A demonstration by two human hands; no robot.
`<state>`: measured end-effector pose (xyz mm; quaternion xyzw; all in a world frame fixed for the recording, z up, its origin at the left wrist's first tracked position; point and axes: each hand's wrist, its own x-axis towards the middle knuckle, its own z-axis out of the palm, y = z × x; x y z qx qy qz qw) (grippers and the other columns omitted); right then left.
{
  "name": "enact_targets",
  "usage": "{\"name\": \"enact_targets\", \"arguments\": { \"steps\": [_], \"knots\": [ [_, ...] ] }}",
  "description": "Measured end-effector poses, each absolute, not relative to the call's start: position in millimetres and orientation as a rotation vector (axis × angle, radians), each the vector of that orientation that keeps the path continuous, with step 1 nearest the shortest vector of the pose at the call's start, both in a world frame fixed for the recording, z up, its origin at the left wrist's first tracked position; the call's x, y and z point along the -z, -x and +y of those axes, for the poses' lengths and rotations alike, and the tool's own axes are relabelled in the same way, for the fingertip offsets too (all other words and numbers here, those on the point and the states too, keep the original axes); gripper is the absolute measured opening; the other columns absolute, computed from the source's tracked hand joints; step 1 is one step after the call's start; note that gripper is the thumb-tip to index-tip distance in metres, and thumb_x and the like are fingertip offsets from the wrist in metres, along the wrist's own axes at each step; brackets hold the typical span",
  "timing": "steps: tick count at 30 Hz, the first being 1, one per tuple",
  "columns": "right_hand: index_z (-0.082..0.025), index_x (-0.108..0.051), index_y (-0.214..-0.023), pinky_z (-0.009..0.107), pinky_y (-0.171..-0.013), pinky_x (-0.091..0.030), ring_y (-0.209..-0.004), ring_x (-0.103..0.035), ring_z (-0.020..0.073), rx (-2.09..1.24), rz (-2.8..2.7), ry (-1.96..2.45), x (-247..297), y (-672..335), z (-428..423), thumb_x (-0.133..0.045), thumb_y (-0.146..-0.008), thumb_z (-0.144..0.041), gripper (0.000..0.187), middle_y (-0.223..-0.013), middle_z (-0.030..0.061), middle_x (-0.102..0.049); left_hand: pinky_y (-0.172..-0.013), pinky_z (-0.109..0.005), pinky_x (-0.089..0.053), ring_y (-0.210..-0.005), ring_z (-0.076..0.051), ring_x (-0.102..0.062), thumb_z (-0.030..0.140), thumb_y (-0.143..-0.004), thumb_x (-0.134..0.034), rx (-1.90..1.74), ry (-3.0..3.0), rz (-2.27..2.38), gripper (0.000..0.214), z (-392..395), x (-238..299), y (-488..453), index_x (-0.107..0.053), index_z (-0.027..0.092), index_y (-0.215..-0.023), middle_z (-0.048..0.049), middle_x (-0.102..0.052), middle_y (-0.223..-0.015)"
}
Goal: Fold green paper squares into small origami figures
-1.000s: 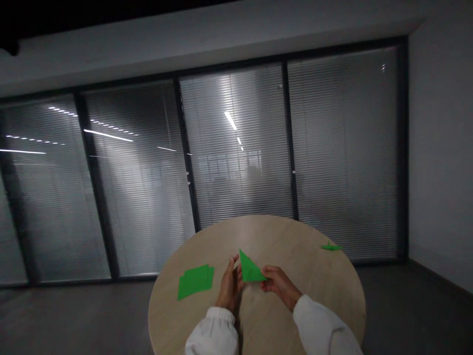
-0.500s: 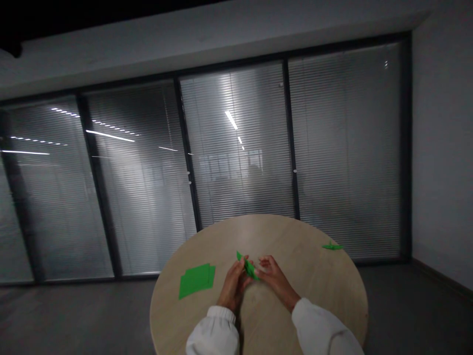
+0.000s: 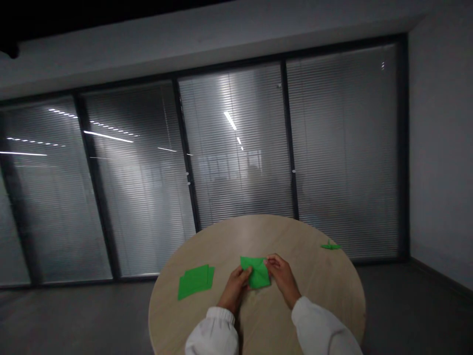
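Observation:
A green sheet of folded paper point(image 3: 258, 274) is held up over the middle of the table, its face turned toward me with crease lines on it. My left hand point(image 3: 236, 285) grips its left side, thumb on the front and fingers behind. At its upper right corner, my right hand point(image 3: 280, 271) pinches the edge between thumb and fingertips. Both hands are closed on the same paper; the left hand's fingers are partly hidden behind it.
On the round wooden table point(image 3: 258, 229), a stack of green paper sheets point(image 3: 195, 281) lies to the left. A small folded green paper figure point(image 3: 330, 246) sits near the far right edge. Beyond the table stands a glass partition with blinds point(image 3: 236, 182).
The paper has turned from a narrow, slanted edge-on view to a flat square facing me. My right hand has shifted from its lower right end to its upper right corner.

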<state>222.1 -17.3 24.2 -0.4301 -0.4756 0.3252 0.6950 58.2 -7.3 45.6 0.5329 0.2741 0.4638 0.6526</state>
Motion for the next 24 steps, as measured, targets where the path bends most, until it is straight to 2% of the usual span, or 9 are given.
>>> {"name": "enact_targets", "arguments": {
  "steps": [4,11,16,18,22,24],
  "knots": [
    [-0.022,-0.063,-0.077,0.027,-0.057,-0.048,-0.069,-0.065,0.021,-0.765,-0.937,0.965,-21,-227,-15,-0.069,-0.065,-0.044,0.025,-0.072,0.0017,-0.07,-0.078,-0.036,-0.052,-0.085,-0.027,-0.068,0.025,-0.056,-0.082,-1.002,-1.267,0.571,0.051,-1,-37,-59,-0.07,0.013,-0.104,-0.0126,-0.074,-0.098],
    [-0.023,-0.058,-0.077,0.025,-0.053,-0.049,-0.066,-0.065,0.0194,-0.782,-0.838,0.971,-11,-230,-9,-0.066,-0.063,-0.042,0.025,-0.07,0.0001,-0.068,-0.061,-0.026,-0.05,-0.07,-0.021,-0.067,0.038,-0.051,-0.086,-1.148,-1.307,0.712,0.048,6,-33,-55,-0.073,0.013,-0.09,-0.0086,-0.074,-0.081],
    [-0.024,-0.055,-0.077,0.027,-0.053,-0.049,-0.063,-0.065,0.0192,-0.81,-0.821,1.009,-9,-231,-10,-0.064,-0.062,-0.038,0.022,-0.067,-0.001,-0.066,-0.063,-0.027,-0.05,-0.067,-0.02,-0.066,0.038,-0.052,-0.085,-1.201,-1.3,0.773,0.039,7,-37,-53,-0.076,0.013,-0.08,-0.0079,-0.075,-0.076],
    [-0.024,-0.055,-0.085,0.028,-0.056,-0.051,-0.065,-0.066,0.0198,-0.83,-0.838,1.012,-10,-232,-13,-0.063,-0.065,-0.041,0.027,-0.07,-0.0008,-0.067,-0.066,-0.029,-0.05,-0.068,-0.02,-0.067,0.034,-0.053,-0.084,-1.189,-1.3,0.775,0.036,6,-37,-54,-0.077,0.014,-0.082,-0.0073,-0.075,-0.076],
    [-0.024,-0.051,-0.116,0.032,-0.067,-0.054,-0.078,-0.069,0.0211,-0.88,-0.889,1.016,-19,-231,-20,-0.052,-0.077,-0.054,0.048,-0.088,0.0041,-0.07,-0.071,-0.032,-0.051,-0.072,-0.022,-0.068,0.026,-0.053,-0.08,-1.182,-1.362,0.801,0.028,4,-39,-55,-0.078,0.017,-0.079,-0.0071,-0.077,-0.079],
    [-0.023,-0.049,-0.121,0.032,-0.069,-0.054,-0.085,-0.069,0.0217,-0.91,-0.907,1.022,-22,-229,-23,-0.048,-0.081,-0.058,0.054,-0.096,0.0072,-0.07,-0.076,-0.034,-0.052,-0.076,-0.024,-0.068,0.024,-0.053,-0.079,-1.206,-1.435,0.814,0.023,4,-41,-54,-0.079,0.017,-0.075,-0.0079,-0.078,-0.08]
  ]
}}
